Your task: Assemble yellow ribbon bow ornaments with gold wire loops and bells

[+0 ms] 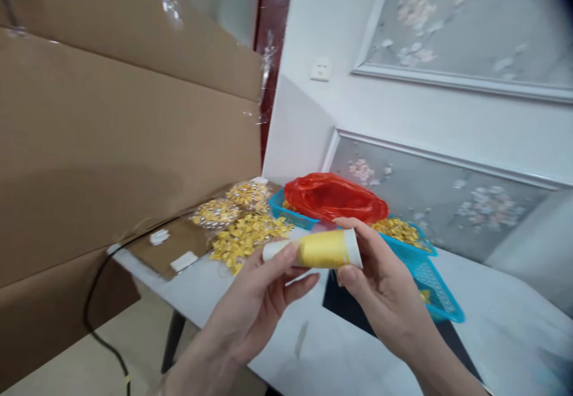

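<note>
A: Logging hand pose first. What is the left hand (257,300) doing?

B: It is rising from the lower edge of the view, palm turned inward, wrist bent slightly. Its thumb and fingers are pinching the white left end of a spool of yellow thread (316,249). The remaining fingers are curling loosely beneath it.

A: And the right hand (380,288)?

B: It is coming in from the lower right, forearm angling up toward the centre. Its thumb is pressing from below and the index finger is lying over the top of the spool's right white end. So both hands are gripping the same spool, one at each end.

A: Position of the spool?

B: It is lying roughly level, tilted a little up to the right, and it is being held in the air above the white table (501,324), in front of the baskets.

A: Containers next.

B: A blue plastic basket (286,211) is sitting at the back of the table. A red plastic bag (333,196) is resting in it, crumpled and open; gold-coloured small pieces (396,227) are showing beside the bag. A second blue basket (436,291) is lying just behind the right hand; I cannot tell what it is holding, apart from a speck of yellow.

A: Anything loose?

B: A heap of gold pieces (248,238) is lying on the table left of the basket, with two clear packets of the same (233,205) behind it, against the cardboard sheets (111,139). A black cable (96,300) is hanging off the table's left edge.
</note>
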A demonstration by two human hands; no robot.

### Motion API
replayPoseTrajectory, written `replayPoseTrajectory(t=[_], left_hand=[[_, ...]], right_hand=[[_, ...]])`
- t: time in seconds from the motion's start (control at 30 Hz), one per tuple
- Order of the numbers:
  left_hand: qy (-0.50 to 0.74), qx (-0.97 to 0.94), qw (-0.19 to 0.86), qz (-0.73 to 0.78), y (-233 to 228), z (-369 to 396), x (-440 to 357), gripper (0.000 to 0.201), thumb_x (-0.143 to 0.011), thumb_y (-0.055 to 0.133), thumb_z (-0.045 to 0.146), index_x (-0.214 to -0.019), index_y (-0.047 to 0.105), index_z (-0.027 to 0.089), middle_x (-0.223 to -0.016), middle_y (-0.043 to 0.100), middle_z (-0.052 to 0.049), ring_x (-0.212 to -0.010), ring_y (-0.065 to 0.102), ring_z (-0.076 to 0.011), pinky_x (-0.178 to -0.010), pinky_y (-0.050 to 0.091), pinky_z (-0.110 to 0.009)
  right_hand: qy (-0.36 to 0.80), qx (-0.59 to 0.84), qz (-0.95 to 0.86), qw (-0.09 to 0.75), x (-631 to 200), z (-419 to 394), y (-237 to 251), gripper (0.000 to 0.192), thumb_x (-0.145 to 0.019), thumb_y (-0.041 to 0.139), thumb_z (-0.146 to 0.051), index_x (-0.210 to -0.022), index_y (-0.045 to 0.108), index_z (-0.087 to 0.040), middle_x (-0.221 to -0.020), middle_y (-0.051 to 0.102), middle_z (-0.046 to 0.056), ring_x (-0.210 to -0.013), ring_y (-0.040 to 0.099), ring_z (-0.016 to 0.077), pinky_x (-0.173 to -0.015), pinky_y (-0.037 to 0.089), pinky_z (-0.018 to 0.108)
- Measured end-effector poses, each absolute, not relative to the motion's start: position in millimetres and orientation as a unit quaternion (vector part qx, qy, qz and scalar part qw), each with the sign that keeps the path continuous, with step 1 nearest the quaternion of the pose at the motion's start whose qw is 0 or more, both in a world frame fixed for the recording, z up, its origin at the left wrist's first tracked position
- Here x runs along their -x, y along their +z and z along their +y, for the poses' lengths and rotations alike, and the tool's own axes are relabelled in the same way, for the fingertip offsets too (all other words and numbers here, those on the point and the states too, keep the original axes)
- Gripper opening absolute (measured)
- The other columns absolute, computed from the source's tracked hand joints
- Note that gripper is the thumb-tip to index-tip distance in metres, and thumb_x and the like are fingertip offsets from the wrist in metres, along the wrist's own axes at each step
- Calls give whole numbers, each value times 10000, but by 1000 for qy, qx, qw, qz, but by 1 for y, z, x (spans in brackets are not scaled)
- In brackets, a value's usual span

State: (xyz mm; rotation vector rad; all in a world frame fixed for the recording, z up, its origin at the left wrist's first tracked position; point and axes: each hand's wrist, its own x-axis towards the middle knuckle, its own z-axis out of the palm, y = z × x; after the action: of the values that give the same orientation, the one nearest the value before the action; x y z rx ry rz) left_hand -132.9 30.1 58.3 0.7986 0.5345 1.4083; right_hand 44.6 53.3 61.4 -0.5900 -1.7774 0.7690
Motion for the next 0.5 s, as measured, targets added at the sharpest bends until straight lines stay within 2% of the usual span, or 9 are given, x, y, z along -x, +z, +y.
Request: replayPoseTrajectory(t=[0.07,0.13,0.2,0.23,0.3,0.37,0.4,0.5], left_hand=[[547,-373,718,215,62,26,114,186,-759,817,254,-901,724,177,-911,737,-28,-812,714,-157,-710,617,-235],[467,-435,741,207,66,23,95,177,-805,776,278,-902,724,139,-811,714,-47,-685,690,-137,-616,587,-206],[408,-485,747,198,70,20,75,209,-857,715,309,-895,720,103,-775,697,-72,-573,623,-102,-535,528,-179],[394,-497,749,194,71,18,64,227,-873,692,318,-887,721,93,-785,694,-84,-551,595,-91,-519,503,-175],[392,-490,756,187,70,12,44,245,-882,675,327,-876,728,88,-819,685,-92,-556,574,-88,-530,483,-183],[410,-463,762,189,67,7,27,247,-876,678,335,-881,740,96,-829,672,-80,-573,567,-93,-558,475,-199],[421,-449,764,194,64,5,21,240,-871,684,338,-893,745,107,-842,671,-75,-580,565,-96,-568,471,-208],[435,-424,761,228,57,-1,10,236,-844,718,366,-901,756,139,-795,661,-50,-597,555,-111,-590,462,-227]], right_hand=[[347,263,-733,523,-77,42,72,379,-952,587,-399,-1320,515,-343,-1111,633,13,-819,615,108,-719,527,180],[383,272,-742,479,-106,31,82,415,-949,578,-445,-1340,518,-320,-1082,629,18,-851,600,124,-748,512,207],[424,270,-753,426,-131,21,89,462,-966,538,-461,-1395,473,-302,-931,631,7,-806,595,132,-747,502,241],[433,270,-750,421,-141,16,89,481,-974,523,-457,-1420,441,-297,-896,623,1,-765,588,128,-730,497,249],[413,281,-720,481,-156,9,86,451,-985,499,-447,-1404,429,-296,-986,625,15,-740,574,115,-698,489,246],[359,306,-674,569,-165,2,74,312,-994,467,-441,-1250,513,-267,-1060,608,32,-738,554,108,-669,480,237],[336,322,-659,590,-167,-1,67,250,-1003,441,-426,-1144,541,-245,-1016,607,33,-729,543,112,-654,474,237],[279,364,-683,568,-163,-9,48,125,-971,476,-299,-916,543,-209,-795,566,7,-698,527,137,-614,435,251]])
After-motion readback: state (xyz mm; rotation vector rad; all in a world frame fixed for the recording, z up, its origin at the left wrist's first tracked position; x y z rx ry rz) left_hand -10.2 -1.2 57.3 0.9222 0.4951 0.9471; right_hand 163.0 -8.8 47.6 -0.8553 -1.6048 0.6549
